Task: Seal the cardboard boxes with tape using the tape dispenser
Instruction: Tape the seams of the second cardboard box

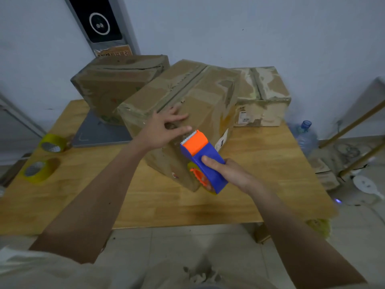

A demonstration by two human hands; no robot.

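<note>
A worn cardboard box (200, 94) stands in the middle of the wooden table (260, 163), turned at an angle, its top seam running away from me. My left hand (164, 128) lies flat on the box's near top edge, fingers spread. My right hand (227, 172) grips a blue and orange tape dispenser (200, 155) against the box's near side, its toothed blade just below the top edge. Two more cardboard boxes stand behind: one at the back left (116, 80), one at the back right (264, 97).
Two yellowish tape rolls (52, 142) (39, 170) lie at the table's left edge. A grey flat panel (98, 134) lies under the back left box. A water bottle (306, 136) and wooden poles (354, 124) stand on the floor to the right.
</note>
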